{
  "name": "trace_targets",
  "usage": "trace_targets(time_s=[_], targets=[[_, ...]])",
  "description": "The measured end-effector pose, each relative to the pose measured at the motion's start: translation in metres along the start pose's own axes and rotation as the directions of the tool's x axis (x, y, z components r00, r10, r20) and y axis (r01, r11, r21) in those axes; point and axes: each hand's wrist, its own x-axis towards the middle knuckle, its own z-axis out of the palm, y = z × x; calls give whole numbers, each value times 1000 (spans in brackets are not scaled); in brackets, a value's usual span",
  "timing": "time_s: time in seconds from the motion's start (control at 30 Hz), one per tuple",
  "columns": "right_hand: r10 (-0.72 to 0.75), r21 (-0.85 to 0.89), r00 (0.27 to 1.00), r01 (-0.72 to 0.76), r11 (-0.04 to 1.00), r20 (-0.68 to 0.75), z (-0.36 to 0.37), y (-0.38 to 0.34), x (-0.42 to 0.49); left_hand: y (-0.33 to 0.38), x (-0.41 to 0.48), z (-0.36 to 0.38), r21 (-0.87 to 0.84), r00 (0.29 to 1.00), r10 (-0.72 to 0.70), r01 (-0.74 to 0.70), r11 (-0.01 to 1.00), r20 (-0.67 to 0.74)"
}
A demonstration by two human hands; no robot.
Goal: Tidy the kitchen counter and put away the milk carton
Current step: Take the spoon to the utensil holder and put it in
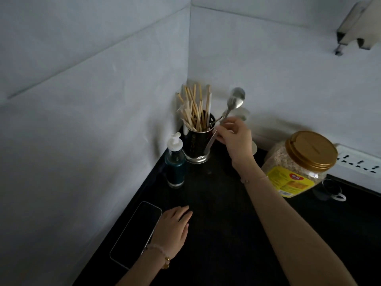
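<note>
A shiny metal utensil holder [196,146] stands in the corner of the black counter [216,234], filled with several wooden chopsticks [194,109]. My right hand [235,139] pinches the handle of a metal spoon [236,99] just above the holder's rim, the spoon's bowl pointing up and to the right. My left hand [173,229] rests flat on the counter, fingers straight, beside a dark phone [137,232]. No milk carton is in view.
A teal pump bottle [175,162] stands left of the holder. A clear jar of oats with a gold lid [299,162] sits at the right, a white power strip [358,162] behind it. A small glass cup [331,189] lies near the jar. Walls close off left and back.
</note>
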Motion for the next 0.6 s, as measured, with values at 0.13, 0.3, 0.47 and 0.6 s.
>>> trace_targets(time_s=[0.13,0.3,0.47,0.6], targets=[[-179,-125,980,167,978,-90,17,-23,39,1,-3,-5,-57,998,-44,46,997,42],[-202,-263,971,163,951,-128,27,-20,60,1,0,-7,-82,995,-35,42,996,90],[-195,-414,980,160,896,-43,30,-1,51,1,-2,-7,-67,996,-47,52,996,82],[-142,-465,989,138,875,25,34,10,47,2,-2,-7,-82,993,-52,60,995,102]])
